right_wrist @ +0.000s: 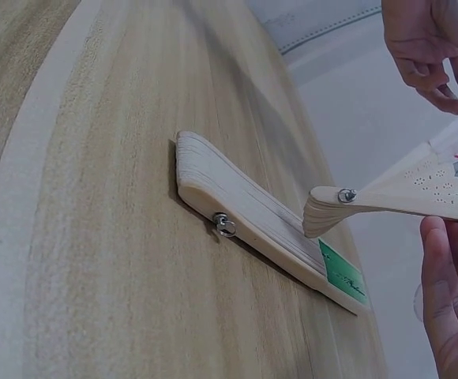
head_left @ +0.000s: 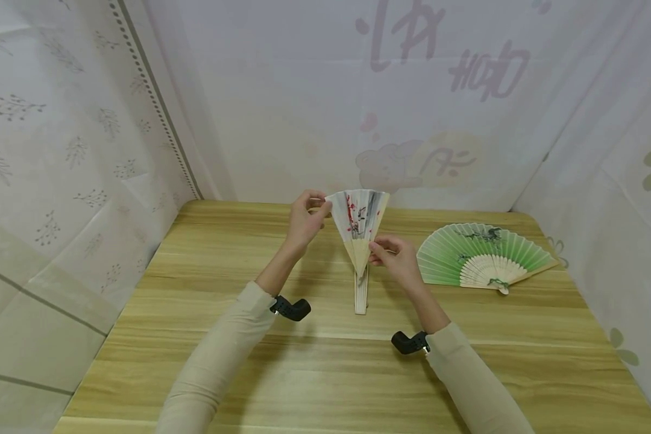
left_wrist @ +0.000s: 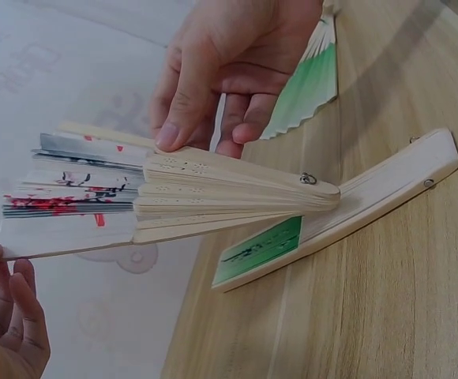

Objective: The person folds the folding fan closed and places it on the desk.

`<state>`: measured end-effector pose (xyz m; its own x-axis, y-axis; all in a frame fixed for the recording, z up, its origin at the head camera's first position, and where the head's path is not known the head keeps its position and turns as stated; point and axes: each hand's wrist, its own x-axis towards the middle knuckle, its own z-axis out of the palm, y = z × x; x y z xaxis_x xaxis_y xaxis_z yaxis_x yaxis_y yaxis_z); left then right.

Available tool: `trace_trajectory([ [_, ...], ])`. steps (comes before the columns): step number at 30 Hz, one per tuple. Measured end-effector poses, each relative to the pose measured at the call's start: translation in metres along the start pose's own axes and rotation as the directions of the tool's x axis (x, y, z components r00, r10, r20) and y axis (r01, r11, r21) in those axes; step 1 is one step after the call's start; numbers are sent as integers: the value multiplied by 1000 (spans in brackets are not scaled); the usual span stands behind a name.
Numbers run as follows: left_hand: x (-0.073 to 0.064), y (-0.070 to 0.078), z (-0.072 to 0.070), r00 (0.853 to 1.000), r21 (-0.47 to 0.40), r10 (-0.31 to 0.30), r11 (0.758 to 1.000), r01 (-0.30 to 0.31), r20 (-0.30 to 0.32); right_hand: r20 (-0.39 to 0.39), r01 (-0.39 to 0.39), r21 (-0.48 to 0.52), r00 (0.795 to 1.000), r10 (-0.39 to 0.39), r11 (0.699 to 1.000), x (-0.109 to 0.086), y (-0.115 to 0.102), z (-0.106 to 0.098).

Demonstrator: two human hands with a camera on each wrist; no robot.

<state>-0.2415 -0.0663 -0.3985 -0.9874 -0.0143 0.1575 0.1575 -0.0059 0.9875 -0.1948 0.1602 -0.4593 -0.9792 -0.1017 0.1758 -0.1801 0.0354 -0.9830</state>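
Observation:
A partly spread white folding fan (head_left: 361, 211), painted with red blossoms and dark strokes, is held upright between my two hands. My left hand (head_left: 305, 222) pinches its upper left corner between thumb and fingers. Lower down on the opposite side, my right hand (head_left: 398, 258) grips the outer rib with thumb and fingertips. A metal ring shows at the pivot of the ribs (right_wrist: 387, 199). Beneath that pivot lies a folded fan (left_wrist: 387, 193) with pale ribs and a strip of green cloth, partly overlapped by the white fan in the head view.
To the right, a spread green folding fan (head_left: 539, 247) with a dark painted design lies on the wooden table (head_left: 314, 374). Patterned white cloth (head_left: 271, 108) hangs behind the table and at both sides. Each wrist wears a small black camera (head_left: 293, 309).

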Motion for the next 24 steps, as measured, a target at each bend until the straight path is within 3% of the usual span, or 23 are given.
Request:
trace_trajectory([
  [24,-1,2,9,1000,14,9,1000,-9,15,21,-41,-35,999,41,999,-2,-7,3],
])
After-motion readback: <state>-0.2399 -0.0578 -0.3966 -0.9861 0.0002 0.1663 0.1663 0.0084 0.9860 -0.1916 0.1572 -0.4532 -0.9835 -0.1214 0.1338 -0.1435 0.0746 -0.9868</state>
